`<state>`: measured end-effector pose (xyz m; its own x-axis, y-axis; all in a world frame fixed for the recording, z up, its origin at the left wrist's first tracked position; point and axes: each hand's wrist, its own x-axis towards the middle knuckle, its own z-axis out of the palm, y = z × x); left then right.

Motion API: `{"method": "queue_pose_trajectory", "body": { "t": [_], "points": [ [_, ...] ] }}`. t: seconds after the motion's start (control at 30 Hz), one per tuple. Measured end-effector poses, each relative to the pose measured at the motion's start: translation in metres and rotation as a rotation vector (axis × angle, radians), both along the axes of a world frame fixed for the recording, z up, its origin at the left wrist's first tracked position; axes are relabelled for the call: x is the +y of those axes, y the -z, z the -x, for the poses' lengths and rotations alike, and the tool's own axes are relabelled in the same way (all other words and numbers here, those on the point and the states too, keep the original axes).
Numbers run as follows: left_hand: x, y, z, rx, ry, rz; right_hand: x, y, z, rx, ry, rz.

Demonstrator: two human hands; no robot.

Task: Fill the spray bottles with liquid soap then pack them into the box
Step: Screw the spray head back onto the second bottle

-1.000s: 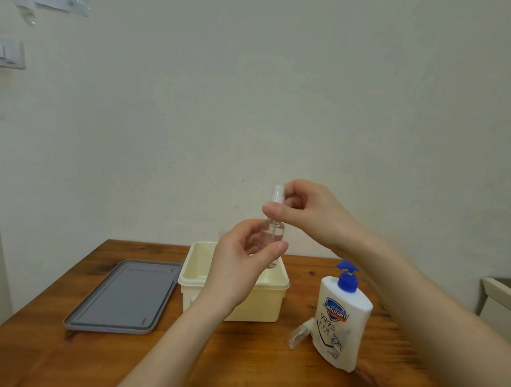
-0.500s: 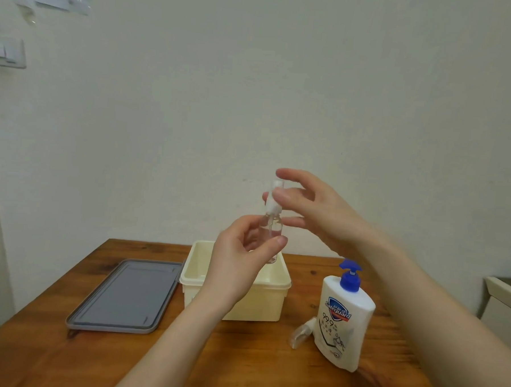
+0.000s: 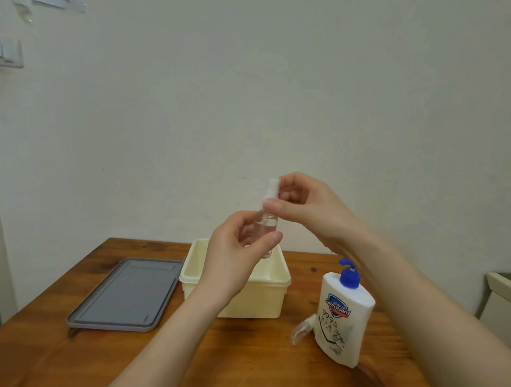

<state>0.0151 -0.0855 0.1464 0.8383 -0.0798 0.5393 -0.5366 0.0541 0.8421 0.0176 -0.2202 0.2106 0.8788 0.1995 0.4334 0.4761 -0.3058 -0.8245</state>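
Counting is done first: two small clear spray bottles, one soap bottle (image 3: pixel 342 313), one cream box (image 3: pixel 251 299), one grey lid (image 3: pixel 124 293) and two hands are seen over one wooden table (image 3: pixel 239 367). The lid is laid flat at 9 o'clock from the box, just beside it. The soap bottle, white with a blue pump, is stood at 4 o'clock from the box. The first spray bottle (image 3: pixel 267 225) is held upright in the air above the box, at 12 o'clock from its middle. The second spray bottle (image 3: pixel 301 332) is laid on the table at 8 o'clock from the soap bottle. Its top end is set close against the soap bottle's side, but whether they touch cannot be told, and its clear body is hard to make out. The lower part of the first spray bottle is hidden by the left hand (image 3: pixel 236 257), and part of the inside of the box is hidden too. How full the held bottle is cannot be told. A white cabinet (image 3: pixel 503 307) at 3 o'clock is cut off by the edge. The left hand is curled round the body of the first spray bottle, with the thumb laid across the front. The white top (image 3: pixel 271 188) is pinched by the right hand (image 3: pixel 306 208) between thumb and first finger, with the other fingers bent in.
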Motion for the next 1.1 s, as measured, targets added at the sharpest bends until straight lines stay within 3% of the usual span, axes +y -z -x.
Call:
{"method": "queue_pose_trajectory", "body": {
  "t": [0.2, 0.33, 0.5, 0.67, 0.83, 1.0, 1.1],
  "points": [
    [-0.001, 0.001, -0.001, -0.008, 0.005, -0.009, 0.002, 0.0, 0.001, 0.059, -0.117, -0.077],
    [-0.002, 0.003, -0.002, 0.003, 0.008, -0.008, 0.009, 0.002, 0.0, -0.01, 0.015, -0.061],
    [-0.002, 0.001, 0.0, -0.013, 0.009, 0.006, 0.001, -0.001, 0.006, 0.112, -0.158, -0.16],
    [-0.003, 0.002, -0.001, -0.005, 0.003, -0.003, 0.008, 0.0, 0.002, -0.005, 0.026, -0.098],
    [-0.002, 0.001, 0.0, -0.02, -0.018, -0.001, 0.001, 0.0, 0.005, 0.096, -0.153, -0.116],
    [-0.003, 0.001, 0.0, -0.004, -0.038, -0.013, 0.011, 0.002, 0.005, -0.046, 0.071, -0.1],
    [-0.003, 0.0, 0.0, -0.008, -0.039, -0.012, 0.01, 0.001, 0.007, 0.022, -0.012, -0.107]
  ]
}}
